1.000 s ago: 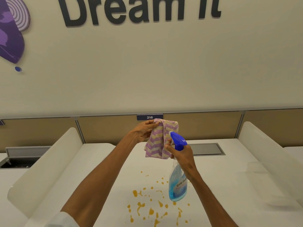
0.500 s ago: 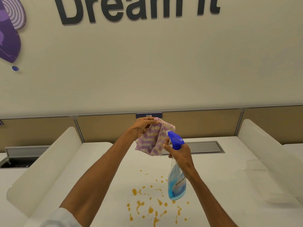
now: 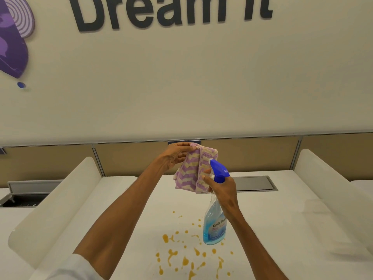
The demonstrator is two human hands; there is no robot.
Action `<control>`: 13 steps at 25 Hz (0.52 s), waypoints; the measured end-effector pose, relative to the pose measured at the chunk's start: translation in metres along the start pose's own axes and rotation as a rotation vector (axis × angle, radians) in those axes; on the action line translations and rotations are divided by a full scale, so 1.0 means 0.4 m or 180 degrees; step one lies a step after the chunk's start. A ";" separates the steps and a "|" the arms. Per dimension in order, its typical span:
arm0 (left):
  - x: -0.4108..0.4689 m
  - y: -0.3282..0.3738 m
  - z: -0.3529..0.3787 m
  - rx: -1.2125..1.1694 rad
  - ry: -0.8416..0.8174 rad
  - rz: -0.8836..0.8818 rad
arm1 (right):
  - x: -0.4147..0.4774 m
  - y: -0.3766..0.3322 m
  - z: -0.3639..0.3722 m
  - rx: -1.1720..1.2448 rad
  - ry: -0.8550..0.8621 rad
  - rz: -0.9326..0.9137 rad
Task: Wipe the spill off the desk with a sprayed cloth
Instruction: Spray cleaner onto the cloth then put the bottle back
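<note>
My left hand [image 3: 174,157] holds up a purple-and-cream zigzag cloth [image 3: 192,170] by its top edge, above the white desk [image 3: 125,229]. My right hand [image 3: 223,190] grips the neck of a clear spray bottle [image 3: 214,225] with blue liquid. Its blue nozzle [image 3: 219,170] points at the cloth from close by, and a finger rests on the trigger. An orange spill [image 3: 187,257] of scattered drops lies on the desk below both hands.
White curved dividers stand at the left [image 3: 58,201] and right [image 3: 331,184] of the desk. A grey cable tray lid [image 3: 256,183] runs along the desk's back edge. A tan partition [image 3: 129,158] and a wall with lettering rise behind.
The cloth swung and bunched leftward half a second ago, and now hangs flatter again beside the nozzle. Both hands stay raised at about the same spot.
</note>
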State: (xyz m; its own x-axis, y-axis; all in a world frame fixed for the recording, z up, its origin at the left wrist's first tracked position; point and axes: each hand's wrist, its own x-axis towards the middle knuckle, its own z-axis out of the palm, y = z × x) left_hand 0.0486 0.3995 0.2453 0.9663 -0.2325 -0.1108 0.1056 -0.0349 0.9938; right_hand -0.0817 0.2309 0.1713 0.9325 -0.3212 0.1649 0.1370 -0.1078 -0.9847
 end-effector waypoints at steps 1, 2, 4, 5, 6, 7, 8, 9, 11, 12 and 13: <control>0.002 0.005 -0.003 -0.0011 -0.0017 0.0041 | 0.005 -0.002 -0.001 0.0014 0.0061 0.0004; 0.003 0.011 -0.007 -0.0038 -0.0044 0.0076 | 0.010 -0.003 -0.003 0.0011 0.0107 -0.0006; 0.003 0.029 -0.012 -0.0153 -0.0084 0.0139 | 0.016 -0.008 -0.008 -0.0032 0.0148 -0.0083; 0.003 0.038 -0.014 -0.0238 -0.0079 0.0162 | 0.016 -0.013 -0.012 -0.0044 0.0159 -0.0136; 0.004 0.048 -0.015 -0.0338 -0.0066 0.0177 | 0.015 -0.016 -0.016 -0.0050 0.0164 -0.0177; 0.006 0.056 -0.017 -0.0430 -0.0057 0.0192 | 0.014 -0.016 -0.019 -0.0038 0.0147 -0.0214; 0.008 0.063 -0.019 -0.0514 -0.0056 0.0204 | 0.012 -0.017 -0.022 -0.0018 0.0138 -0.0227; 0.010 0.068 -0.020 -0.0574 -0.0063 0.0214 | 0.011 -0.019 -0.024 0.0001 0.0122 -0.0238; 0.011 0.074 -0.018 -0.0626 -0.0064 0.0224 | 0.006 -0.022 -0.026 -0.0009 0.0065 -0.0236; 0.011 0.075 -0.016 -0.0626 -0.0065 0.0229 | 0.001 -0.023 -0.024 0.0004 -0.0011 -0.0246; 0.012 0.076 -0.014 -0.0620 -0.0063 0.0234 | -0.008 -0.024 -0.023 0.0020 -0.0132 -0.0299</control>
State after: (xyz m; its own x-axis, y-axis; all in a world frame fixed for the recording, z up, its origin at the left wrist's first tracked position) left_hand 0.0576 0.4027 0.2750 0.9684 -0.2466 -0.0362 0.0802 0.1711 0.9820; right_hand -0.0890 0.2244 0.1807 0.9285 -0.2707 0.2543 0.2266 -0.1297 -0.9653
